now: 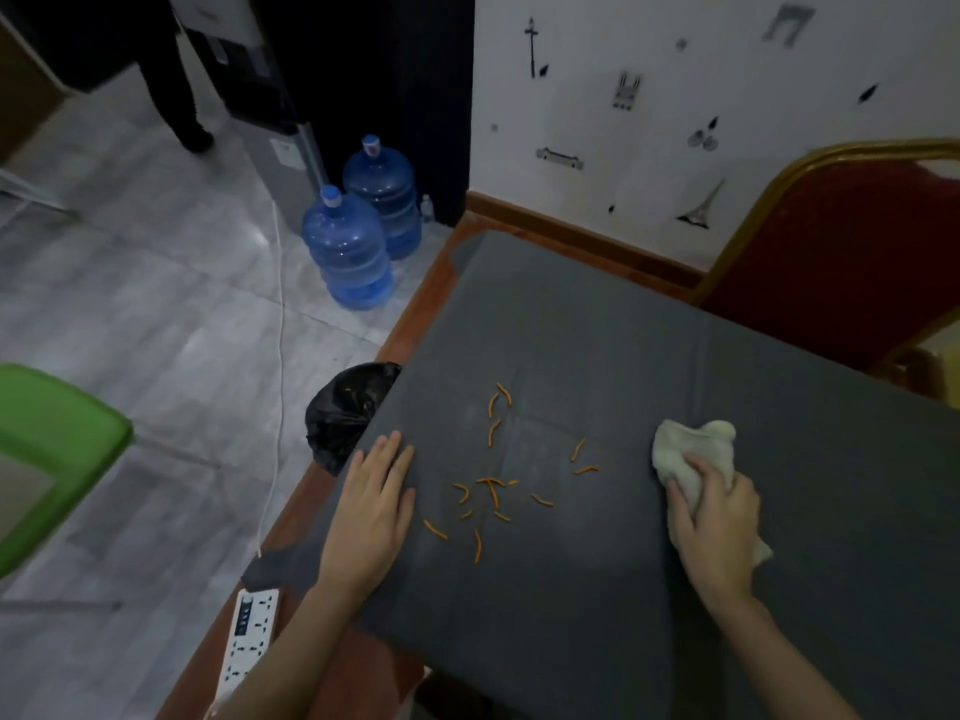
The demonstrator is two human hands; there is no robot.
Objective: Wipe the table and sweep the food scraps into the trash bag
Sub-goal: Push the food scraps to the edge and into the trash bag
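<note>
Several orange food scraps (491, 488) lie scattered on the dark grey mat (597, 330) that covers the table. My right hand (714, 517) grips a crumpled white cloth (691, 449), pressed on the mat to the right of the scraps. My left hand (376, 491) lies flat, fingers together, on the mat's left edge, just left of the scraps and holding nothing. A black trash bag (345, 407) hangs at the table's left side, partly hidden under the mat's edge, a little beyond my left hand.
A white power strip (248, 639) lies on the brown table edge (415, 324) at the lower left, its cable running across the floor. Two blue water jugs (353, 246) stand on the floor. A red chair (841, 241) is far right, a green stool (57, 433) left.
</note>
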